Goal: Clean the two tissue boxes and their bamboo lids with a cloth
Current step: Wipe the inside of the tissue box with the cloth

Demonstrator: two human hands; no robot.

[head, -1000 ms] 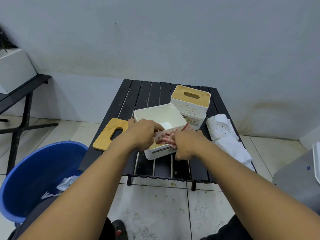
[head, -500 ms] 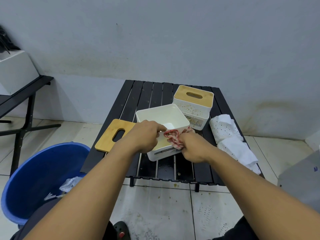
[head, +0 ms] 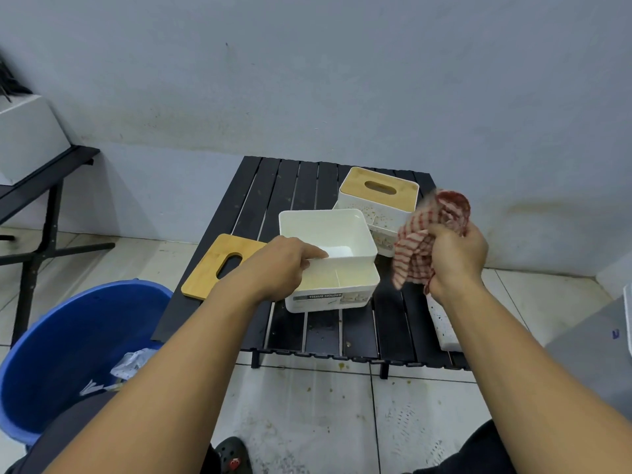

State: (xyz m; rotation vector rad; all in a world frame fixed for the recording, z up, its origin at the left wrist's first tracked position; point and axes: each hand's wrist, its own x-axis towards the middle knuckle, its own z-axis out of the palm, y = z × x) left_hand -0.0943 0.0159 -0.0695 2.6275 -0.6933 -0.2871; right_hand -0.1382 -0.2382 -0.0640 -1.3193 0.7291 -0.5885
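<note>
On the black slatted table (head: 307, 186) the open white plastic tissue box (head: 328, 234) sits mid-table. It looks light, stiff and smooth-walled, so it is likely to slide and is best steadied at its rim. The left hand (head: 277, 268) lays a straight index finger on the near rim; whether its other fingers grip, I cannot tell. The right hand (head: 458, 254) clenches the soft red-and-white checked cloth (head: 417, 248), raised just right of the box.

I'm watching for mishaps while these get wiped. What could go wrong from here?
1. The loose bamboo lid with the slot lies at the left edge of the black slatted table, near the left hand and its forearm; a nudge might drop it into the blue plastic bucket below.
2. The right hand holds the red-and-white checked cloth raised beside the open white plastic tissue box; shaken dirt may land inside.
</note>
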